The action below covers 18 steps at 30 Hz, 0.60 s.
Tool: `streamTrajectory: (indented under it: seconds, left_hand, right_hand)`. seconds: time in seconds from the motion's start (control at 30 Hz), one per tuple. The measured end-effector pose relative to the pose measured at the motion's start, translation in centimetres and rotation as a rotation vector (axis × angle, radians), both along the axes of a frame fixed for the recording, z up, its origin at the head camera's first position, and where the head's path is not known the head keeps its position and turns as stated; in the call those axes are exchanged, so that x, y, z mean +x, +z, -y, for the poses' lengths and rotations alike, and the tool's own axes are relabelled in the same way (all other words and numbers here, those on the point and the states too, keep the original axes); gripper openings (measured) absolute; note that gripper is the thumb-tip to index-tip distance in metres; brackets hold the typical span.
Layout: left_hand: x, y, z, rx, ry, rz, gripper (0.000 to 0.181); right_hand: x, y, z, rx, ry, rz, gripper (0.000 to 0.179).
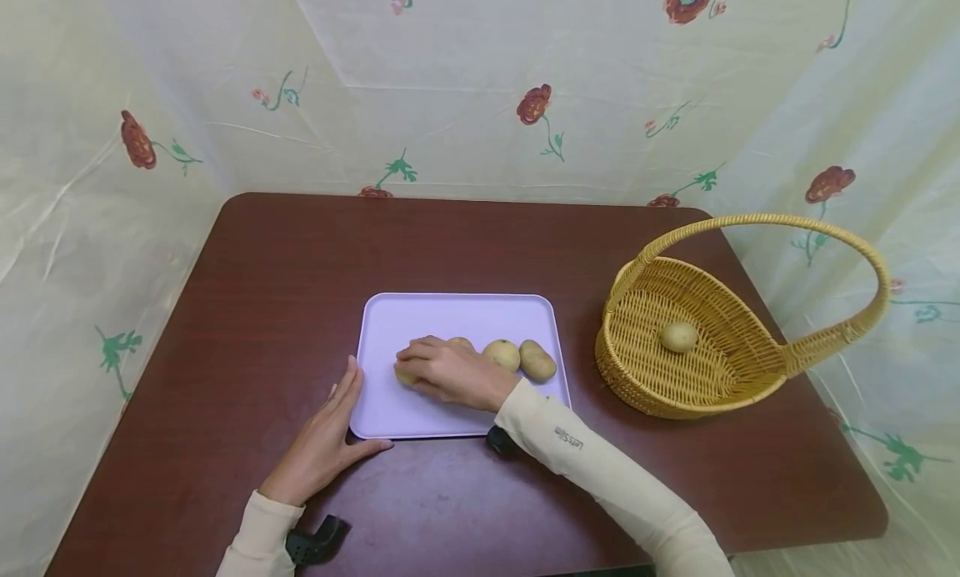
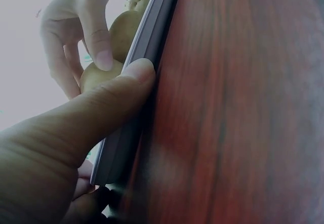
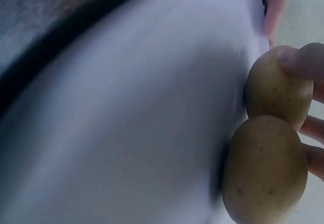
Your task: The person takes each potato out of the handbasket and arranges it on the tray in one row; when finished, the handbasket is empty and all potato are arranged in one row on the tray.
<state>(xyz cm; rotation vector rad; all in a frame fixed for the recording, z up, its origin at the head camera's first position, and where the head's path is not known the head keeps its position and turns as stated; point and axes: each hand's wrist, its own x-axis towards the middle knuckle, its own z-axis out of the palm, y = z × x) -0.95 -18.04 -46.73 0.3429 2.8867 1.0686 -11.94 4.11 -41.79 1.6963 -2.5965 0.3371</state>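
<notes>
A lavender tray (image 1: pixel 450 310) lies on the table with several potatoes in a rough row. My right hand (image 1: pixel 457 372) reaches over it from the right, fingers and thumb curled round the leftmost potato (image 1: pixel 406 375). In the right wrist view the thumb lies on top of this gripped potato (image 3: pixel 276 90), and a second potato (image 3: pixel 266 168) sits right against it. Two more potatoes, a round one (image 1: pixel 502 355) and a longer one (image 1: pixel 537 361), lie right of the hand. My left hand (image 1: pixel 321 435) steadies the tray's near left corner, straight fingers along its side, thumb (image 2: pixel 116 95) at the front rim.
Right of the tray stands a yellow wicker basket (image 1: pixel 637 383) with a tall arched handle; one potato (image 1: pixel 678 337) lies on its bottom. The dark red-brown table (image 1: pixel 480 243) has a floral-patterned curtain (image 1: pixel 450 85) behind it and at its sides.
</notes>
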Motion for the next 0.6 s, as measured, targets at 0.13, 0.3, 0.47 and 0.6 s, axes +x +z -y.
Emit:
streamTrajectory:
  seconds: [0.13,0.3,0.47,0.6]
  left_hand:
    - [-0.05,0.07,0.0,-0.003,-0.001,0.035,0.109]
    - [-0.07,0.04,0.02,-0.007,0.001,0.055,0.11]
    - [0.0,-0.02,0.01,-0.012,0.002,0.053,0.11]
    - [-0.02,0.01,0.0,-0.008,0.004,0.046,0.11]
  right_hand:
    - [-0.15,-0.26,-0.16,-0.028,-0.012,0.036,0.031]
    - [-0.23,-0.49,-0.34,-0.041,-0.037,0.068,0.038]
    - [-0.06,-0.52,-0.47,-0.016,-0.04,0.047,0.038]
    - [-0.11,-0.59,-0.45,-0.021,-0.053,0.055,0.039]
